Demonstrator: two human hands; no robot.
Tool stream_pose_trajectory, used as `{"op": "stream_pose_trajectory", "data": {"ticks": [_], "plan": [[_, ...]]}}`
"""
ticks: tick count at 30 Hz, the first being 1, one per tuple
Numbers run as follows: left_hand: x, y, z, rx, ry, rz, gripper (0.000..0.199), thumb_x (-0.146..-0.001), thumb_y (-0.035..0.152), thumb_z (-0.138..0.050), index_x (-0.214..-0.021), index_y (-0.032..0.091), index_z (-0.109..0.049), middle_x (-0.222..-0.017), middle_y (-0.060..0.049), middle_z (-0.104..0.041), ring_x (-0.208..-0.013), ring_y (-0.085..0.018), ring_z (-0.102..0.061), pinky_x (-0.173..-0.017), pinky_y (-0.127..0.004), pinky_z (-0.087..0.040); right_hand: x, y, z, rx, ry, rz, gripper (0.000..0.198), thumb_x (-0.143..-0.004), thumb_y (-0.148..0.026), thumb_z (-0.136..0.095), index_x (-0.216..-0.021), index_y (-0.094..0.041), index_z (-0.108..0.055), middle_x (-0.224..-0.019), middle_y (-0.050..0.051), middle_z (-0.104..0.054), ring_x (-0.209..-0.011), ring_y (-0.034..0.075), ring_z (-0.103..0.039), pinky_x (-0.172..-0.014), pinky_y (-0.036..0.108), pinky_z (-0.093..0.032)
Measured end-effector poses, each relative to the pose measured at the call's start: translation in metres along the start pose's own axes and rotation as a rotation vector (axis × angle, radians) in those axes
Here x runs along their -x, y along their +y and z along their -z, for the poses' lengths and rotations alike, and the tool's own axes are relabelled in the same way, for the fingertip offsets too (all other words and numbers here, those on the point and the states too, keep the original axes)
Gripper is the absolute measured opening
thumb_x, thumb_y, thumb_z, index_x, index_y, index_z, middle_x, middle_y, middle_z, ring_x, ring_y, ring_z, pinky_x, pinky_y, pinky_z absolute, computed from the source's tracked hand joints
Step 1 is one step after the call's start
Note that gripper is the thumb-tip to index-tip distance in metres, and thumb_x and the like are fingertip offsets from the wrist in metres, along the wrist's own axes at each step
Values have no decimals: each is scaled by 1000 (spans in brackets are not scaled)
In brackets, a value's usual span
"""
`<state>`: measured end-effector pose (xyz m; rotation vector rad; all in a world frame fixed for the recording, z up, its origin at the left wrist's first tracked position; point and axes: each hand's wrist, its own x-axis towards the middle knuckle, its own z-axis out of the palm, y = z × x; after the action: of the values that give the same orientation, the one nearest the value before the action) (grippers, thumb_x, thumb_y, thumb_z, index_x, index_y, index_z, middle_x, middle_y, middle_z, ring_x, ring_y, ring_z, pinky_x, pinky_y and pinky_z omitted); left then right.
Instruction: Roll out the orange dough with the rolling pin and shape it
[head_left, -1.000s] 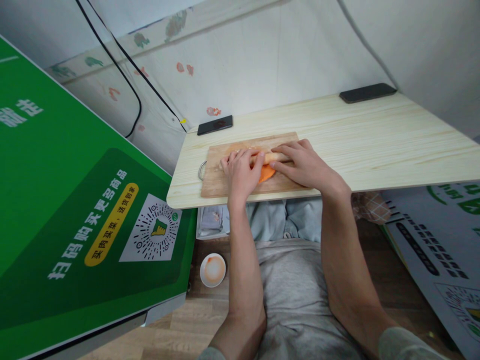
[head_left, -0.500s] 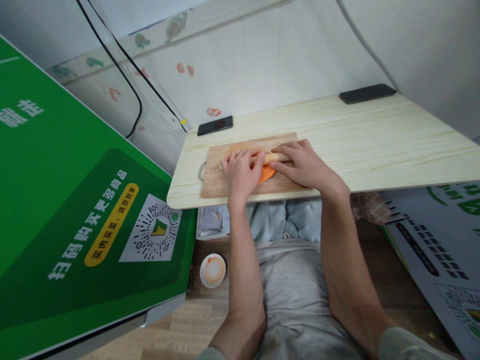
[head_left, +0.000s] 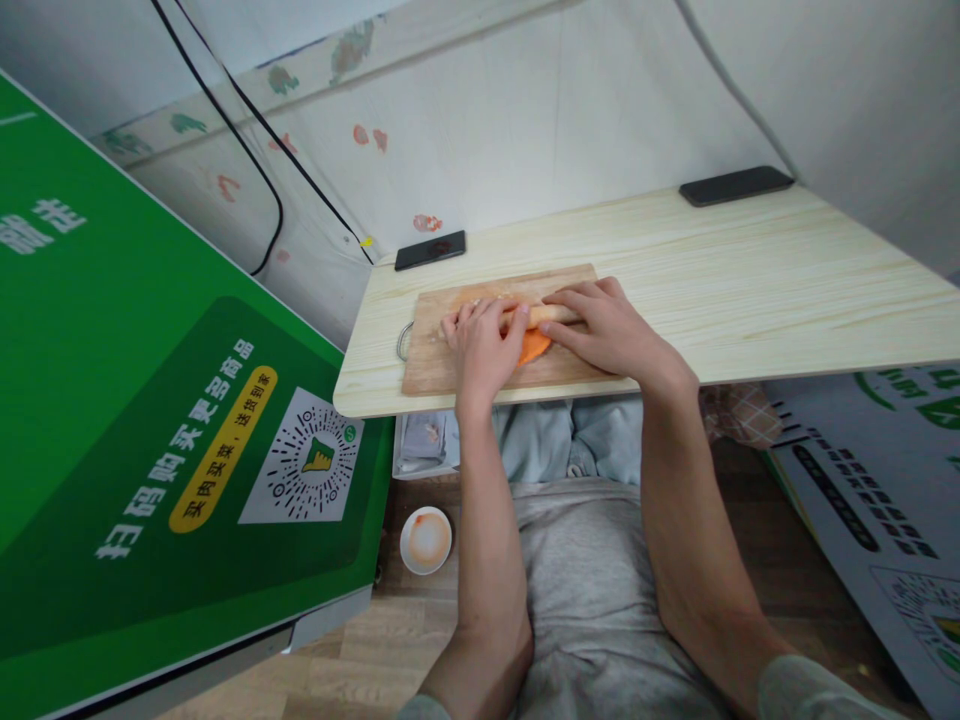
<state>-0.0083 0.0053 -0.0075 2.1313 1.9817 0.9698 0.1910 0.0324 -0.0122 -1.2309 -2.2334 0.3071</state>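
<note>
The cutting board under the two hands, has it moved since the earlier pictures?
No, I see no shift in any direction: the cutting board keeps the same place against the table and its front edge.

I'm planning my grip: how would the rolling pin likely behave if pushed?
The rolling pin would probably roll readily, since its visible part looks round. It seems stiff, showing no bend between the left hand and right hand. The flattened orange piece at its near side might cling or drag.
</note>
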Motion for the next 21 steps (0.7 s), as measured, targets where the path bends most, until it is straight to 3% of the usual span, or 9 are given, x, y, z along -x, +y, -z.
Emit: {"op": "stream_pose_trajectory", "data": {"ticks": [21], "plan": [[0,1,0,9,2,1,29,-114,46,-56,-112,30,-80,-131,-4,-82,-128,-30,-67,-115,-50,-38,0,0,0,-11,8,-2,48,-106,-57,-57,-141,-31,-77,-137,14,-75,-133,46,-54,-109,68,-49]]}}
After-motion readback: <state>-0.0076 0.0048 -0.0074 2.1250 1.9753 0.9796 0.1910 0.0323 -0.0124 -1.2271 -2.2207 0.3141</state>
